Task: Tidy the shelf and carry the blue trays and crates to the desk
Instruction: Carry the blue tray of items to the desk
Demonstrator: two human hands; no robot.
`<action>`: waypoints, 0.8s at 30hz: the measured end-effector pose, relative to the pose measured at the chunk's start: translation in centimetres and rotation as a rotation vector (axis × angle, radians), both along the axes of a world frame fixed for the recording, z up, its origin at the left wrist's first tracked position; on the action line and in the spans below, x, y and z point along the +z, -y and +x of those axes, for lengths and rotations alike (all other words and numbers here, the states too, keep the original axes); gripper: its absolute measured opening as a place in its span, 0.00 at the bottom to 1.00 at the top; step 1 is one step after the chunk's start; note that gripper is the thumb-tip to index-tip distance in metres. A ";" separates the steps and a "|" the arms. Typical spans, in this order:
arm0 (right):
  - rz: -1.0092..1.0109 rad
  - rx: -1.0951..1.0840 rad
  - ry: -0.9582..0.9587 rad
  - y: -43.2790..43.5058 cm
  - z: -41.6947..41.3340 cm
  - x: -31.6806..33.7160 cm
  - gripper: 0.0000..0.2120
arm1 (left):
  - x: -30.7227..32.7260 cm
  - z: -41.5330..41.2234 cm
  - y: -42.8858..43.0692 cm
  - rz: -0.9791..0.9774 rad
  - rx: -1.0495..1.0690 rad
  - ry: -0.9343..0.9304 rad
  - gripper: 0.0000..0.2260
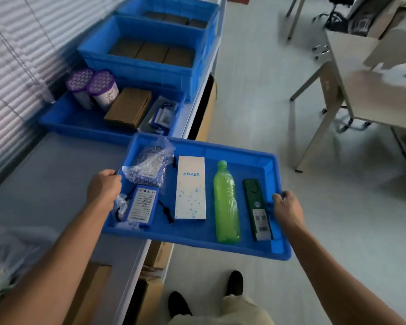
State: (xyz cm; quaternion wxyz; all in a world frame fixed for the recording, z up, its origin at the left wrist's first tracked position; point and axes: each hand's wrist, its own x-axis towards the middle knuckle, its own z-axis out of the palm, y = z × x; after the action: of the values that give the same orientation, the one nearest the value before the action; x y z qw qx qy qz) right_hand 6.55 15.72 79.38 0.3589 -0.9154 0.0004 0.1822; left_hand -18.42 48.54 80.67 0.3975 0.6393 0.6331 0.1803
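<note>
A shallow blue tray (220, 151) hangs partly over the shelf's front edge, held at both short ends. My left hand (103, 191) grips its left rim and my right hand (287, 209) grips its right rim. In it lie a bubble-wrapped bag (150, 164), a blue battery pack (142, 206), a white Anker box (190, 187), a green bottle (226, 202) and a dark green device (257, 208). Behind it on the shelf sits a second blue tray (70, 118) and two deep blue crates (136, 64), (174, 3) holding brown boxes.
The second tray holds two purple-lidded tubs (92, 87), a cardboard box (128, 107) and small packets. Window blinds (21, 43) run along the left. Desks (370, 90) and office chairs stand to the right across open floor. Cardboard boxes (155, 259) sit under the shelf top.
</note>
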 end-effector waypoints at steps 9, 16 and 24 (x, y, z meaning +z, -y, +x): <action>-0.080 0.039 0.050 7.4 10.1 0.1 0.10 | -1.2 6.3 8.5 -0.078 0.000 0.043 0.12; -0.090 0.031 0.090 15.3 20.6 1.0 0.11 | 0.1 17.2 16.5 -0.089 -0.024 0.123 0.09; -0.065 -0.231 0.100 28.8 32.1 2.4 0.11 | 0.4 36.2 25.7 -0.130 -0.190 0.179 0.07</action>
State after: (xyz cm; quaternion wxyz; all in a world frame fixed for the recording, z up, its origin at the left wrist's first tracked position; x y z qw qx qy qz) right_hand 38.68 -13.06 81.79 0.3474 -0.9283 0.0939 0.0934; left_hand 17.79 22.86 81.07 0.5083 0.6507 0.5420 0.1567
